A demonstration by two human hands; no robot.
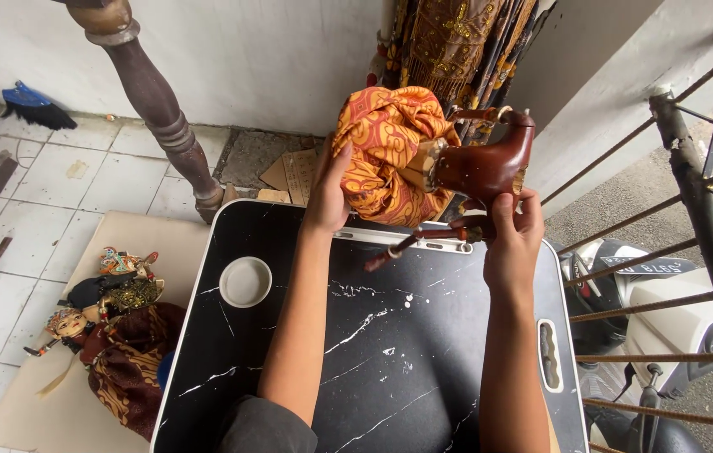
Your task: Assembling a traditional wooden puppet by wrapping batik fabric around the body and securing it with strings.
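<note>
The head view looks down on a person holding a carved puppet above a black marble-patterned folding surface (390, 369). The left hand (329, 195) is clenched around the puppet's orange batik cloth skirt (386, 155), bunching it from the side. The right hand (514, 235) pinches the thin dark wooden rod (407, 243) and supports the glossy brown carved wooden puppet body (482, 168) just above its fingers. The whole puppet hangs in the air between the two hands, well clear of the surface below.

The likely trouble lies in the grip. The polished wood looks slick, and the right hand carries it mostly on fingertips, so a small turn could let the body slip and knock against the surface edge beneath. The rod looks thin and could bend or snap if levered against the heavier body. The bunched cloth could also snag.

Below and left of the left hand a small white round dish (246, 281) rests on the surface, and could be tipped by a dropped piece. Further left, finished ornate puppets (109, 323) lie on a beige mat (46, 403) on the tiled floor. Beyond the left hand stands a turned dark wooden post (159, 109). To the right of the right hand, rusty metal railing bars (692, 201) run close by, limiting elbow room, with a white scooter (675, 310) behind them.
</note>
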